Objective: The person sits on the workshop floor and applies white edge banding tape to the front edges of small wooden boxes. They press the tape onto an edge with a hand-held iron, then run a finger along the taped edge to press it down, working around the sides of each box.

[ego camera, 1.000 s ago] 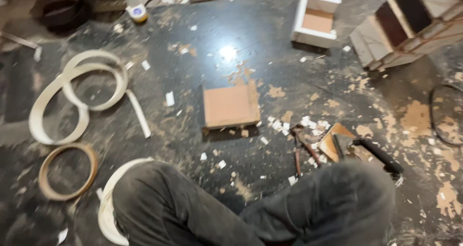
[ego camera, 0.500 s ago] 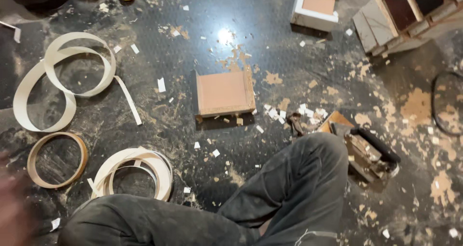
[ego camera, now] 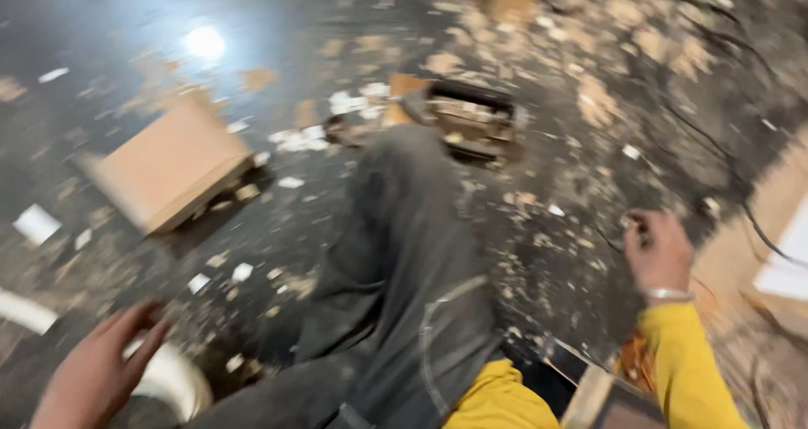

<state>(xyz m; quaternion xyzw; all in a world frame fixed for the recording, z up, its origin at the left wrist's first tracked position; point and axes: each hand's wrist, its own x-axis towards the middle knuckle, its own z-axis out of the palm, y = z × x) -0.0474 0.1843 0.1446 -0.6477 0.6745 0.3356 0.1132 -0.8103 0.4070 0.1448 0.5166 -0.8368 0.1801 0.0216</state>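
The view is motion-blurred. My left hand hovers low at the bottom left with its fingers spread, right beside a coil of white edge band on the dark floor; it holds nothing. At the right, my right hand, in a yellow sleeve with a bracelet, is curled into a loose fist just above the floor, and I see nothing in it. My bent leg in dark trousers lies between the two hands. A brown open wooden box sits on the floor to the upper left of the knee.
A small dark boxy tool lies just beyond the knee. Sawdust, wood chips and white scraps litter the black floor. Thin black cables run along the right, by a pale board. A wooden piece is at the bottom.
The view has swung right and closer to the floor. The coils at the left have left the frame. Both hands have come into view, the right one reaching to the floor.
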